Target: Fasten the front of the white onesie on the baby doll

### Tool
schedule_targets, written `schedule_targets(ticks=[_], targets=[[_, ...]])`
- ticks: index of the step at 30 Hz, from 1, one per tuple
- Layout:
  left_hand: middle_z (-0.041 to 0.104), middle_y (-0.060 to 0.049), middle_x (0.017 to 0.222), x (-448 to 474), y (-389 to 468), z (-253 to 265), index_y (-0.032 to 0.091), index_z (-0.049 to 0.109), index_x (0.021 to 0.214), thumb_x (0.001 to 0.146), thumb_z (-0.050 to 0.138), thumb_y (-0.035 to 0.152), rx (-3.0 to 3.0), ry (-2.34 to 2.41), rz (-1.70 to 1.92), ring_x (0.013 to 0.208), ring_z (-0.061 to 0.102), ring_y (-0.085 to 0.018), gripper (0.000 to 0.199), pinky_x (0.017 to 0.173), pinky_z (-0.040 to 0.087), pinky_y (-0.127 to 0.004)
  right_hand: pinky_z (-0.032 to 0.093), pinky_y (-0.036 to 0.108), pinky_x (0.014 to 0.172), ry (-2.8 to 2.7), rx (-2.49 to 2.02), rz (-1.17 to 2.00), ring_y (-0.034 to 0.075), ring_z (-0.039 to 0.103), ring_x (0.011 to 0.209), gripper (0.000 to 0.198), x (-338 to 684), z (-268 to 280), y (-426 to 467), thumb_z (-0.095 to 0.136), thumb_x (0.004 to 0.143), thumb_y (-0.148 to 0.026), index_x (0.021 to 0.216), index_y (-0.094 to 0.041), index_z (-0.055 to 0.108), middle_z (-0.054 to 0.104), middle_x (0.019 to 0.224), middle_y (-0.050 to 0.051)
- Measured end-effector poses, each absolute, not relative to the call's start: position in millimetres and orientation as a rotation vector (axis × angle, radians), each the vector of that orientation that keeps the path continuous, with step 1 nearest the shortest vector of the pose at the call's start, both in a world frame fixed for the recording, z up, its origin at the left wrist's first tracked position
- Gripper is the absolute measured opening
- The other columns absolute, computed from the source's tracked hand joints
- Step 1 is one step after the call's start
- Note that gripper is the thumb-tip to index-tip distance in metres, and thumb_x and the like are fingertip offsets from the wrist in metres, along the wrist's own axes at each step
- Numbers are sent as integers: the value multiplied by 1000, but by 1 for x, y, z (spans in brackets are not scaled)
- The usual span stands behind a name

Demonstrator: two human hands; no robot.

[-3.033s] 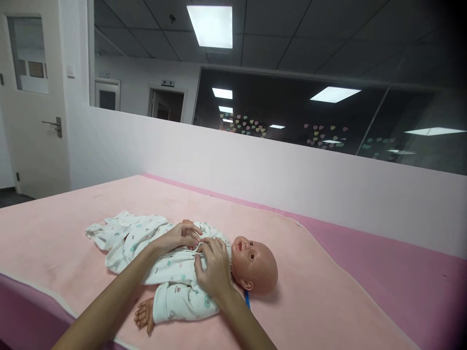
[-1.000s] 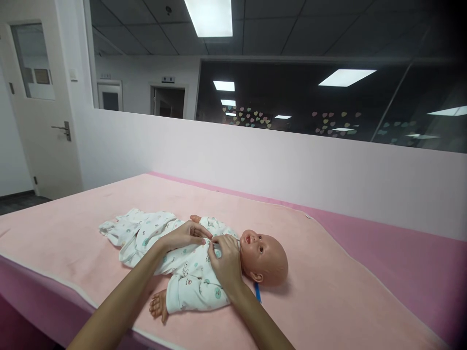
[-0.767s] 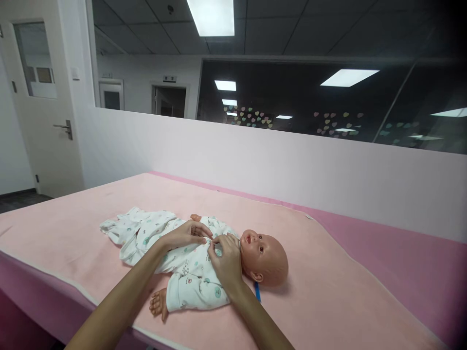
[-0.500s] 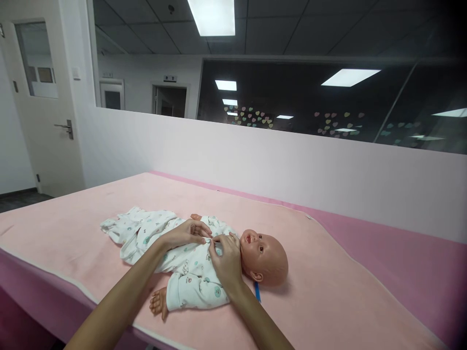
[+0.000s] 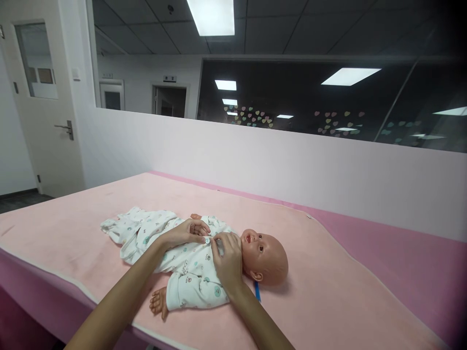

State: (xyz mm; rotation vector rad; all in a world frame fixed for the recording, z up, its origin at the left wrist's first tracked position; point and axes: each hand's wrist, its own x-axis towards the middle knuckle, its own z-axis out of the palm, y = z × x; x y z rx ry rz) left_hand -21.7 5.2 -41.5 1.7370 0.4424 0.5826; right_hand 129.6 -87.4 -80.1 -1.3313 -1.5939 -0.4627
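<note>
A baby doll [image 5: 268, 255] lies on its back, its head to the right and its legs to the left. It wears a white patterned romper [image 5: 189, 272] with small prints. My left hand [image 5: 189, 231] rests over the doll's chest, thumb and fingers pinching the romper's front edge. Close to the doll's chin, my right hand [image 5: 226, 255] pinches the same edge near the collar. Between my fingertips a small round snap [image 5: 207, 240] shows on the cloth. One doll hand [image 5: 159, 302] sticks out of the near sleeve.
A pink padded mat [image 5: 328, 301] covers the table under the doll. A blue strip [image 5: 257, 292] lies beside the doll's neck. Behind the table runs a low white wall [image 5: 273, 165] below a dark window; a door [image 5: 54, 121] is at the far left.
My right hand has shifted slightly, its fingers drawing a little away from the left fingertips. The small snap between them now shows more clearly. The doll stays in place.
</note>
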Motion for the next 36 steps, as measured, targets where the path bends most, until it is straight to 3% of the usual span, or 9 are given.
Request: schedule_targets(ticks=[7,18,28,36], targets=[[57,-3,80,-22,2,-39,11,57,94,69,72,29,1628,413,569,79,54,-10,34,78,40,-21,35,32,85,-1628,-1275,-500,13,52,76,6,128,-74,-92,56,80,-20,76,-21,52,60,77,-2],[58,-4,87,-21,9,-48,16,51,114,73,68,21,1563,344,619,85,54,-11,45,82,39,-23,36,32,86,-1690,-1204,-540,14,55,76,3,129,-75,-90,56,82,-20,84,-21,55,63,77,-2],[62,-5,88,-20,6,-46,14,52,121,74,67,23,1613,393,605,85,56,-12,51,86,39,-25,35,31,89,-1668,-1229,-579,12,54,72,2,129,-78,-89,55,85,-21,82,-21,56,64,74,-4],[62,-6,90,-21,6,-47,13,59,116,72,70,23,1582,395,627,88,56,-13,47,88,40,-25,34,29,89,-1655,-1203,-602,12,51,70,6,130,-81,-86,54,85,-18,80,-21,56,61,71,-5]])
